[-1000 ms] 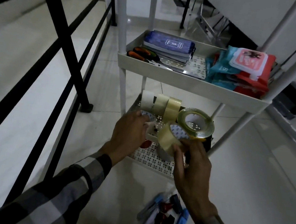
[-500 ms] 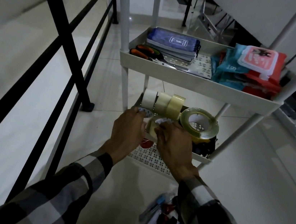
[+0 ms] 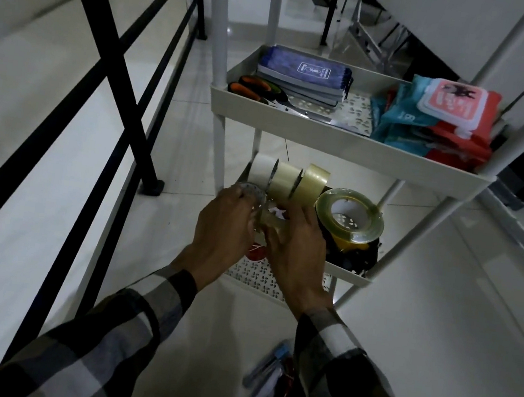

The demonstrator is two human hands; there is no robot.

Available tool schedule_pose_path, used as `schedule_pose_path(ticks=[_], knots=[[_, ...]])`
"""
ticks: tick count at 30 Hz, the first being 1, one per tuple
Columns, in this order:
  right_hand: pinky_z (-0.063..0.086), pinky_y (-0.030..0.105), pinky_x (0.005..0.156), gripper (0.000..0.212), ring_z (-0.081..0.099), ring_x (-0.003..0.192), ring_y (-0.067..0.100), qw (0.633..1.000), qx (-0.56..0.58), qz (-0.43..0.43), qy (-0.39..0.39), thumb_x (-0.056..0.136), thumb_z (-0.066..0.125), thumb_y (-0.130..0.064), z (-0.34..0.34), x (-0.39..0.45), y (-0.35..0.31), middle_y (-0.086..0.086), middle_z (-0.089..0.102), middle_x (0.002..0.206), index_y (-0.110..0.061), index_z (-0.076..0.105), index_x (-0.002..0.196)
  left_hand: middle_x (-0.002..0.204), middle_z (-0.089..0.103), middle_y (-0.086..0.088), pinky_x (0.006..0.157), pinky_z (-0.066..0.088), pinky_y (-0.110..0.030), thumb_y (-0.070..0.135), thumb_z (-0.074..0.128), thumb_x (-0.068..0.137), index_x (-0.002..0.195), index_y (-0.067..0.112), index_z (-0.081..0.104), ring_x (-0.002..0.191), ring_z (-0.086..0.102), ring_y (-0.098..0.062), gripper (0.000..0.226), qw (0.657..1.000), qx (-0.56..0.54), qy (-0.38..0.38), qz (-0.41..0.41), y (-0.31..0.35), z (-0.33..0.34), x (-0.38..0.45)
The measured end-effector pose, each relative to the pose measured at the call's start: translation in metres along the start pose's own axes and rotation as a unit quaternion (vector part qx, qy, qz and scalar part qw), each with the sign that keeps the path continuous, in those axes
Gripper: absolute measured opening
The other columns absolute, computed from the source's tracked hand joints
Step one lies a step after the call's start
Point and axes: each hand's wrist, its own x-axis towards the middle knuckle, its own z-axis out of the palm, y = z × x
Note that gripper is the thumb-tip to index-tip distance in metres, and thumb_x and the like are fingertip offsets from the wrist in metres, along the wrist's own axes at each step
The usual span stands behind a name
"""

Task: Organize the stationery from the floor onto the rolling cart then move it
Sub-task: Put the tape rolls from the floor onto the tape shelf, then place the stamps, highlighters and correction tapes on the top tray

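Step in hand: I judged this the tape-sorting stage; both my hands were at the lower shelf of the white metal rolling cart [image 3: 352, 163], seating a small roll among the others.
Left hand [image 3: 222, 226]: fingers curled round a small clear tape roll with a patterned core [image 3: 249, 193], at the shelf's left end.
Right hand [image 3: 296, 246]: fingers bent over a glossy translucent tape roll [image 3: 266, 222] between my two hands; whether I truly pinched it or only steadied it I could not tell, my knuckles hiding the contact.
Task's things: three upright rolls of white and pale yellow tape [image 3: 285, 178] stood side by side, touching, at the back of the lower shelf; a wide greenish clear tape roll with a white core [image 3: 349, 218] lay tilted on a dark stack to the right; a loose pile of pens and small stationery [image 3: 274, 396] remained on the pale tiled floor [image 3: 423, 303] near my sleeves.
Next move, as a judgement: release both rolls upright so they do not tip, then reach down to the floor pile.
Materials: tape smooth, shiny, cylindrical, likely to roll if laid on edge; shelf floor perforated sheet, rigid, with a raised rim.
Upper shelf: blue-covered notebooks [image 3: 303, 74], flat and stacked; orange-handled scissors [image 3: 267, 94] just beside them; soft red and teal wipe packets [image 3: 437, 118].
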Motion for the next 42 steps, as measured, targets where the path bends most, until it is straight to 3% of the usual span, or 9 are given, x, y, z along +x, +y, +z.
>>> schedule_pose_path(ticks=[3, 6, 10, 16, 24, 28, 31, 36, 42], knots=[[0.059, 0.036, 0.088, 0.037, 0.066, 0.109, 0.019, 1.0, -0.009, 0.001, -0.016, 0.09, 0.072, -0.012, 0.001, -0.008, 0.01, 0.001, 0.061, 0.131, -0.021, 0.066, 0.125, 0.127, 0.068, -0.002, 0.094, 0.053, -0.028, 0.011, 0.065, 0.091, 0.124, 0.018, 0.069, 0.113, 0.064, -0.02, 0.034, 1.0, -0.006, -0.018, 0.024, -0.006, 0.003, -0.003], [0.048, 0.015, 0.094, 0.045, 0.059, 0.114, 0.011, 0.998, 0.062, 0.01, 0.001, 0.092, 0.072, -0.011, -0.007, -0.016, 0.013, 0.002, 0.059, 0.135, -0.017, 0.06, 0.134, 0.137, 0.063, -0.008, 0.102, 0.055, -0.037, 0.014, 0.074, 0.089, 0.133, 0.013, 0.066, 0.124, 0.061, -0.026, 0.044, 0.999, -0.026, -0.018, 0.013, -0.004, 0.001, -0.014], [0.051, 0.043, 0.096, 0.047, 0.06, 0.118, 0.024, 0.997, 0.064, -0.011, 0.046, 0.095, 0.067, -0.016, -0.024, -0.046, 0.028, 0.007, 0.058, 0.137, -0.013, 0.055, 0.141, 0.138, 0.059, -0.013, 0.101, 0.053, -0.038, 0.015, 0.072, 0.093, 0.135, 0.007, 0.064, 0.127, 0.057, -0.028, 0.043, 0.997, -0.071, 0.026, 0.02, 0.004, -0.002, -0.042], [0.047, 0.045, 0.099, 0.04, 0.061, 0.118, 0.027, 0.999, 0.031, 0.031, 0.01, 0.093, 0.066, -0.016, -0.048, -0.129, 0.067, 0.005, 0.063, 0.126, -0.014, 0.061, 0.133, 0.136, 0.055, -0.012, 0.1, 0.054, -0.041, 0.015, 0.07, 0.094, 0.133, 0.006, 0.063, 0.126, 0.057, -0.029, 0.04, 0.993, -0.108, 0.04, 0.021, 0.014, 0.02, -0.104], [0.05, 0.041, 0.089, 0.023, 0.062, 0.101, 0.015, 0.987, 0.007, 0.144, -0.071, 0.096, 0.065, -0.02, -0.057, -0.223, 0.117, -0.01, 0.064, 0.11, -0.022, 0.067, 0.119, 0.129, 0.057, -0.003, 0.096, 0.056, -0.044, 0.021, 0.071, 0.093, 0.124, 0.012, 0.068, 0.12, 0.06, -0.023, 0.033, 0.982, -0.135, -0.122, -0.047, 0.009, 0.088, -0.187], [0.054, 0.038, 0.086, 0.027, 0.06, 0.097, 0.014, 0.977, -0.005, 0.199, -0.073, 0.094, 0.066, -0.014, -0.052, -0.259, 0.135, 0.001, 0.067, 0.111, -0.012, 0.068, 0.121, 0.12, 0.061, -0.003, 0.09, 0.055, -0.038, 0.042, 0.055, 0.095, 0.121, 0.013, 0.069, 0.111, 0.061, -0.021, 0.041, 0.968, -0.132, -0.202, -0.07, 0.016, 0.111, -0.212], [0.052, 0.037, 0.091, 0.037, 0.062, 0.105, 0.02, 0.96, -0.028, 0.25, -0.125, 0.096, 0.067, -0.021, -0.043, -0.278, 0.149, 0.005, 0.067, 0.121, -0.014, 0.064, 0.132, 0.11, 0.06, 0.001, 0.081, 0.052, -0.032, 0.036, 0.058, 0.099, 0.124, 0.022, 0.064, 0.102, 0.061, -0.02, 0.03, 0.944, -0.131, -0.291, -0.088, 0.032, 0.124, -0.22], [0.052, 0.041, 0.092, 0.046, 0.061, 0.108, 0.027, 0.939, -0.066, 0.256, -0.219, 0.094, 0.061, -0.028, -0.03, -0.282, 0.154, 0.008, 0.065, 0.123, -0.016, 0.061, 0.138, 0.157, 0.039, 0.0, 0.107, 0.051, -0.037, 0.013, 0.07, 0.091, 0.153, 0.033, 0.04, 0.131, 0.053, -0.023, 0.072, 0.923, -0.115, -0.367, -0.03, 0.059, 0.148, -0.228], [0.046, 0.034, 0.078, 0.025, 0.054, 0.088, 0.021, 0.927, -0.107, 0.247, -0.26, 0.1, 0.057, -0.035, -0.021, -0.292, 0.161, 0.002, 0.063, 0.102, -0.022, 0.065, 0.12, 0.158, 0.038, -0.002, 0.105, 0.051, -0.037, 0.013, 0.064, 0.095, 0.151, 0.022, 0.044, 0.131, 0.055, -0.028, 0.06, 0.921, -0.088, -0.376, -0.041, 0.065, 0.174, -0.209]])
